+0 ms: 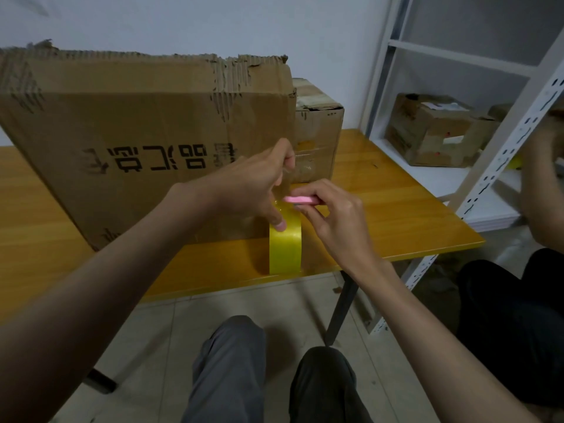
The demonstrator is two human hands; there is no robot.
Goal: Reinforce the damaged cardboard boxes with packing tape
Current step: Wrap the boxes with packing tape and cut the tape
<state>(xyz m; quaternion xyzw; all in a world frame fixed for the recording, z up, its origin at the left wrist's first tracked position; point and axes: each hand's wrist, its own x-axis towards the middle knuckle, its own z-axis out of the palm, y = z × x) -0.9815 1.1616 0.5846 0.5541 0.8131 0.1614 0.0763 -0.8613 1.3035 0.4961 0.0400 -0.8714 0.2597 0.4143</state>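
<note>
My left hand (259, 181) pinches the pulled clear tape strip (290, 170) taut off the yellow tape roll (285, 245), standing below the grip against the big torn cardboard box (146, 138). Right hand (331, 218) grips the pink cutter (300, 199); I'd slice just under the pinch, strip tight.

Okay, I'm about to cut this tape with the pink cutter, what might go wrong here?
1. The pink cutter in the right hand sits right beside the left hand fingers, so a slip may nick them.
2. The tape roll stands on edge near the table front; once cut free it may roll off.
3. The loose strip may stick to itself.
</note>
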